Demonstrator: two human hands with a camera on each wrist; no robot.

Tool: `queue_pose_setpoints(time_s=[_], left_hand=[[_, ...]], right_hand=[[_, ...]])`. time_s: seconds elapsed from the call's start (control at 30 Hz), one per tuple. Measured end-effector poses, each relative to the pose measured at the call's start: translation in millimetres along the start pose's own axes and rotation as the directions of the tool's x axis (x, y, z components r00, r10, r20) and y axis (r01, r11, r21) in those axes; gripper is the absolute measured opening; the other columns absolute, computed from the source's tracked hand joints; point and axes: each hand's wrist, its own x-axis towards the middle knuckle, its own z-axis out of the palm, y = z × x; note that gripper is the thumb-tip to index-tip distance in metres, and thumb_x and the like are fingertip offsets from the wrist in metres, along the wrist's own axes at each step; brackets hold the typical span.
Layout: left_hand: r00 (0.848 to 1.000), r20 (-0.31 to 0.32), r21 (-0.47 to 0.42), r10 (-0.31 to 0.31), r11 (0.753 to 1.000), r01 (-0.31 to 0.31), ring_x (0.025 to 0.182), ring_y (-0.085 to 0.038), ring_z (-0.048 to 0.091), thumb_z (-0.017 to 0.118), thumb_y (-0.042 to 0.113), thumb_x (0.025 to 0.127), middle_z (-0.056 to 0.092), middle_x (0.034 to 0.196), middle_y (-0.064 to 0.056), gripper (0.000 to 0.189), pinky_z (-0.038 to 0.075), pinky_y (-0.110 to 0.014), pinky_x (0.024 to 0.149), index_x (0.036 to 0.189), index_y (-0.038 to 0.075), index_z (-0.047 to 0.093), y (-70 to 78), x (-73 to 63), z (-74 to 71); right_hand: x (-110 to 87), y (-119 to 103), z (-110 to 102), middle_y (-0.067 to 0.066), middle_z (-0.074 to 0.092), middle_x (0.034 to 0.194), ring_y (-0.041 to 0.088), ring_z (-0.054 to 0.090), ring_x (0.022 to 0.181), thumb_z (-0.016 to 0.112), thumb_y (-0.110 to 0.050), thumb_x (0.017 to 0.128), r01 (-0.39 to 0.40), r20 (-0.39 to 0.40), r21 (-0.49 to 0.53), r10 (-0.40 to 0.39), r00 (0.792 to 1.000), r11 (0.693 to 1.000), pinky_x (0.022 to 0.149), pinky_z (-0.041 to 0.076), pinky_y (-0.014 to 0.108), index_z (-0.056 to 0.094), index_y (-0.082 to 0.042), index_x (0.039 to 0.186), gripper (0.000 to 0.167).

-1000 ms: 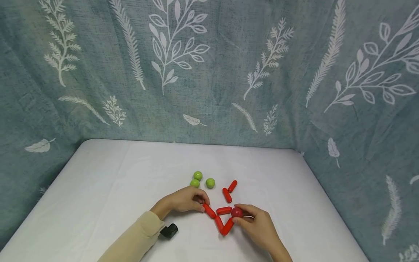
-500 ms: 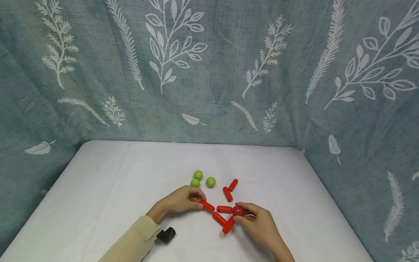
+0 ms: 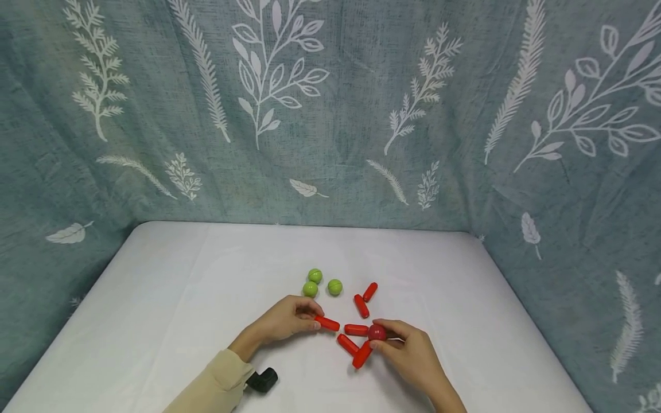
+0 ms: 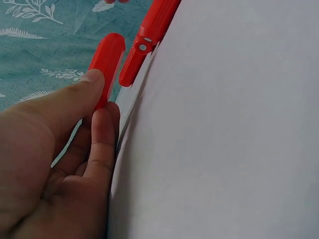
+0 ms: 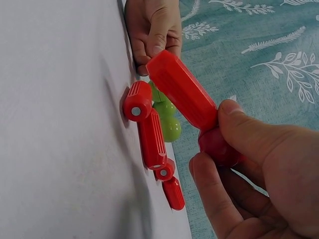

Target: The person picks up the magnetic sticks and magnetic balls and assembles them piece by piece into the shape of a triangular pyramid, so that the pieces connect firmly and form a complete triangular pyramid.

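My left hand (image 3: 291,315) pinches one end of a short red rod (image 3: 327,323) between thumb and fingers; the rod lies nearly level and points right. Thumb and fingers of my right hand (image 3: 413,350) pinch a dark red ball (image 3: 377,332). In the right wrist view, a ribbed red rod (image 5: 184,92) extends from that ball. Between the hands, a red rod (image 3: 356,330) reaches the ball's left side. Another red rod (image 3: 362,354) slants below it, meeting a further red rod (image 3: 348,345). A silvery dot marks some rod ends.
Behind the hands lie two loose red rods (image 3: 361,306) and several green balls (image 3: 334,287). A black device (image 3: 263,380) sits by the left sleeve. White cloth covers the table (image 3: 222,246); a patterned green curtain (image 3: 351,115) hangs around it.
My left hand has drawn its rod up and left, away from the other rods, and turned it more level. The lower left rod has tilted and shifted up. My right hand stays nearly still.
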Motion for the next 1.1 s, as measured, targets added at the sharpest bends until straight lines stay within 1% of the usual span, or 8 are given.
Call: queue_pose_setpoints(time_s=[0.1,0.27,0.43,0.67,0.9,0.97,1.1], left_hand=[[1.0,-0.016,-0.042,-0.007,0.999,0.007,0.093,-0.012,0.064,0.078,0.015,0.09,0.071,0.1,-0.001,0.016,0.051,-0.02,0.08,0.106,0.012,0.073,0.0,-2.4,1.9],[0.999,-0.029,-0.104,-0.019,0.994,0.015,0.091,-0.012,0.066,0.078,0.012,0.09,0.073,0.099,-0.004,0.018,0.052,-0.019,0.077,0.107,0.009,0.074,1.1,-6.9,5.1],[0.998,-0.047,-0.147,-0.033,0.989,0.025,0.09,-0.011,0.066,0.078,0.012,0.09,0.074,0.099,-0.006,0.019,0.053,-0.018,0.077,0.108,0.007,0.073,1.8,-10.8,8.7],[0.995,-0.079,-0.183,-0.068,0.982,0.052,0.087,-0.009,0.065,0.078,0.011,0.09,0.073,0.098,-0.004,0.022,0.053,-0.017,0.073,0.11,0.003,0.072,3.1,-17.7,13.5],[0.99,-0.115,-0.181,-0.075,0.982,0.053,0.087,-0.009,0.064,0.079,0.012,0.089,0.072,0.098,-0.003,0.023,0.053,-0.017,0.072,0.109,0.004,0.072,1.9,-20.8,16.7],[0.989,-0.128,-0.189,-0.079,0.98,0.054,0.086,-0.009,0.064,0.079,0.012,0.089,0.072,0.097,-0.003,0.023,0.053,-0.016,0.072,0.109,0.004,0.073,1.9,-22.0,18.0],[0.984,-0.152,-0.213,-0.09,0.975,0.057,0.085,-0.008,0.064,0.079,0.01,0.088,0.072,0.097,-0.003,0.023,0.053,-0.016,0.071,0.109,0.004,0.073,3.2,-24.3,20.8]], right_hand=[[-0.3,-0.6,0.0,-0.001,0.075,0.112,0.009,0.07,0.094,0.086,-0.007,0.08,-0.001,0.001,0.008,0.001,1.0,1.0,0.082,0.059,0.02,0.076,-0.015,0.119,0.041],[-0.2,-0.8,0.6,-0.001,0.075,0.113,0.009,0.069,0.093,0.086,-0.008,0.08,-0.006,0.0,-0.012,0.006,1.0,1.0,0.082,0.059,0.021,0.077,-0.015,0.118,0.041],[-0.4,-1.9,1.2,-0.001,0.075,0.111,0.01,0.069,0.092,0.087,-0.008,0.079,-0.004,0.004,-0.006,0.004,1.0,1.0,0.081,0.059,0.02,0.077,-0.014,0.118,0.041],[-1.7,-1.7,2.8,0.0,0.075,0.111,0.008,0.069,0.092,0.087,-0.012,0.079,0.008,0.016,0.027,-0.009,1.0,1.0,0.081,0.059,0.02,0.077,-0.014,0.118,0.04],[-1.0,-0.3,4.8,-0.001,0.075,0.109,0.007,0.069,0.091,0.087,-0.012,0.079,0.013,0.016,0.03,-0.014,1.0,0.999,0.079,0.057,0.016,0.077,-0.015,0.117,0.039],[-0.8,-0.1,5.3,-0.001,0.076,0.109,0.007,0.069,0.091,0.087,-0.01,0.079,0.002,0.015,0.029,-0.003,1.0,1.0,0.079,0.057,0.015,0.077,-0.016,0.117,0.04],[-1.0,-0.8,6.0,0.0,0.075,0.11,0.009,0.07,0.093,0.087,-0.011,0.079,0.006,0.024,0.026,-0.007,1.0,1.0,0.08,0.058,0.017,0.077,-0.014,0.117,0.04]])
